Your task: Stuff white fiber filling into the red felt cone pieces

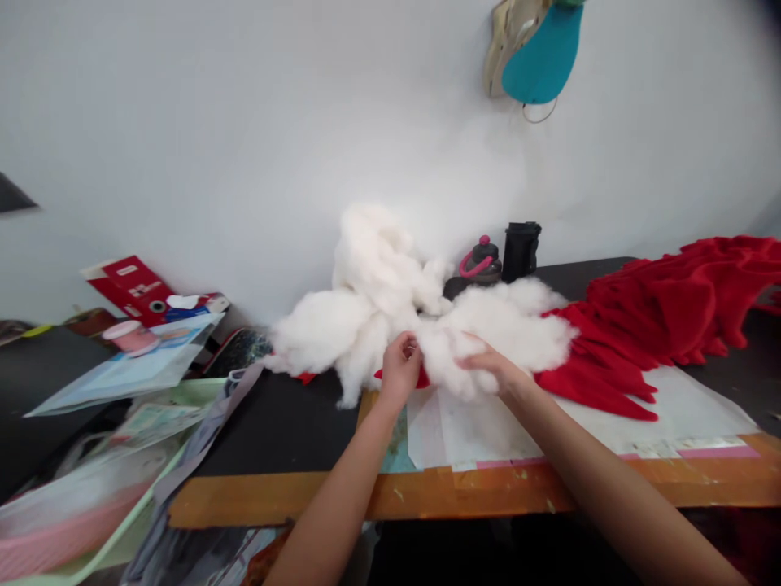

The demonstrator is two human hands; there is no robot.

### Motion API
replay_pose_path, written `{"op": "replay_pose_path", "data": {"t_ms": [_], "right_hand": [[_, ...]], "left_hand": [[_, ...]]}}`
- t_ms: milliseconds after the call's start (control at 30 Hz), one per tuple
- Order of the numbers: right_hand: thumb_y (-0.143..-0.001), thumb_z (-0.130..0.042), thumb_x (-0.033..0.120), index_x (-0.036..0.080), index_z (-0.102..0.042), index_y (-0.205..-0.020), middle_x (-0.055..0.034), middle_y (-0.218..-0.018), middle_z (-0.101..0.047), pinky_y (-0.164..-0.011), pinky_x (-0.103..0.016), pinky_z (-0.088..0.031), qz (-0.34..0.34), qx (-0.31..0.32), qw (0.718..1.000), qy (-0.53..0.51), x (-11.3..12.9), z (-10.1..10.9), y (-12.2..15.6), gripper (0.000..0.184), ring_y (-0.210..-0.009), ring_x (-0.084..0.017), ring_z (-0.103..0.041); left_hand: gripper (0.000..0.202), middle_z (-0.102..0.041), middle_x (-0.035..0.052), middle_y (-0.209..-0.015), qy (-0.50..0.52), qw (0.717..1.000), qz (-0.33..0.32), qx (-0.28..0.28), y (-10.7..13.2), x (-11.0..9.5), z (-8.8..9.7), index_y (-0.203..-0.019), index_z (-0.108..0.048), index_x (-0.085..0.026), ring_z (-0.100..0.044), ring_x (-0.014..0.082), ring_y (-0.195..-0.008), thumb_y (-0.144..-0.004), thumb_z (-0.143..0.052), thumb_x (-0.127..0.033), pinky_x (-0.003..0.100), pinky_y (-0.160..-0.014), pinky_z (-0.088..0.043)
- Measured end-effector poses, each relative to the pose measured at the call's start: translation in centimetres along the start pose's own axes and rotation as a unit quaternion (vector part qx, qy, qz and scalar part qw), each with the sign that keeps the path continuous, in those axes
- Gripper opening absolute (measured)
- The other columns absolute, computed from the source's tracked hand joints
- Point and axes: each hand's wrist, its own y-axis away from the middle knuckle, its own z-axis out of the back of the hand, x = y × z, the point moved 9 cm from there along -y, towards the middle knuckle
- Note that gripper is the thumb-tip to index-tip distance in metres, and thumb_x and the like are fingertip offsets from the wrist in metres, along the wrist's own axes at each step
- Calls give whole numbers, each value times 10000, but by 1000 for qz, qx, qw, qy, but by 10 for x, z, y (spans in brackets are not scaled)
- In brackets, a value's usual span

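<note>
1. Left hand [399, 370] curled, my fingers and thumb pressed together, pinching a tuft of white polyester stuffing [372, 313]. A small tip of red fleece [421, 378] shows just beside my fingers.
2. Right hand [491, 366] lies on the stuffing with the fingers stretched out and slightly spread, sunk into the fluff. It doesn't seem to be gripping anything.
3. The stuffing sits in a big loose heap between and ahead of my hands, on a black tabletop [293, 427]. Its far side reaches up against a white wall [244, 138].
4. A long piece of red fabric [659, 309] runs off to my right, its near edge cut into pointed strips. It touches the right end of the heap.
5. Under my right hand lies a translucent sheet [488, 431], spreading right beneath the pointed strips. An orange wooden strip [366, 498] runs along the near edge of the table.
6. Behind the heap, a dark bottle with a pink loop [482, 264] stands beside a black flask [521, 252].
7. Off to my left are a pink tape roll [130, 338], a red carton [128, 289], plastic sleeves [122, 366] and a pale green tray [140, 464]. A teal visor [543, 53] hangs on the wall.
</note>
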Motion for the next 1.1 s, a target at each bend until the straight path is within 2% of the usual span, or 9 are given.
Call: {"op": "replay_pose_path", "data": {"t_ms": [100,233,400,533,633,733,833,933,1100], "right_hand": [[-646,-762,267,214,-646,-1133,-33,-992,-701,-754,-302,-513,-7,36,999,29,-1,-17,-5,503,-849,-199,-642],[-731,-708,289,175,-683,-991,-25,-930,-695,-783,-296,-477,31,83,988,130,0,-31,-7,284,-823,-182,-614],[-754,-672,289,159,-689,-870,-28,-860,-689,-756,-290,-469,16,144,974,177,-12,-35,-6,175,-773,-170,-597],[-720,-664,261,148,-678,-843,-27,-793,-691,-678,-277,-478,-27,41,997,65,-19,-14,-12,167,-696,-157,-602],[-667,-682,217,163,-676,-863,-21,-782,-694,-634,-261,-489,-43,-44,997,-50,-20,1,-13,204,-673,-156,-617],[-638,-698,216,173,-672,-818,-21,-726,-675,-551,-240,-470,-46,-78,990,-105,-19,6,-13,187,-598,-140,-591],[-606,-725,238,178,-675,-825,-38,-733,-671,-514,-248,-461,-30,-106,987,-117,-16,10,-13,233,-575,-145,-574],[-602,-739,274,164,-668,-846,-49,-728,-667,-514,-259,-455,-19,-134,985,-103,-17,13,-13,277,-591,-164,-575],[-655,-685,270,151,-644,-723,-31,-645,-624,-516,-250,-400,26,-128,991,34,-13,11,-14,143,-574,-149,-511]], "left_hand": [[205,-666,51,-771,52,998,31,-27,-3,10,6,-871,-644,-126,-588,159,-656,-719,-662,-262,256,-616,-461],[241,-629,34,-686,66,995,50,-63,-3,10,12,-856,-653,-117,-535,122,-575,-744,-668,-330,221,-542,-418],[268,-565,-2,-704,41,998,-18,36,6,-16,-10,-999,-657,-156,-496,95,-592,-792,-673,-326,191,-543,-387],[315,-536,2,-779,0,990,-84,110,16,-30,-27,-1135,-600,-187,-525,117,-701,-829,-632,-257,215,-657,-433],[307,-520,2,-771,-116,983,-115,79,15,-32,-23,-1125,-587,-183,-517,133,-715,-822,-562,-146,249,-709,-440],[401,-574,42,-879,-256,957,-132,29,12,-33,-14,-1068,-583,-173,-546,183,-832,-702,-536,-16,307,-796,-444],[299,-606,65,-883,-313,943,-111,27,9,-25,-13,-909,-594,-168,-562,215,-849,-660,-535,-13,334,-795,-442],[116,-578,28,-723,-237,969,-50,39,6,-10,-13,-769,-563,-171,-539,176,-687,-693,-527,-92,291,-678,-429],[67,-521,-13,-693,44,998,-13,46,7,-5,-21,-730,-488,-177,-486,119,-653,-679,-473,-135,223,-633,-385]]}}
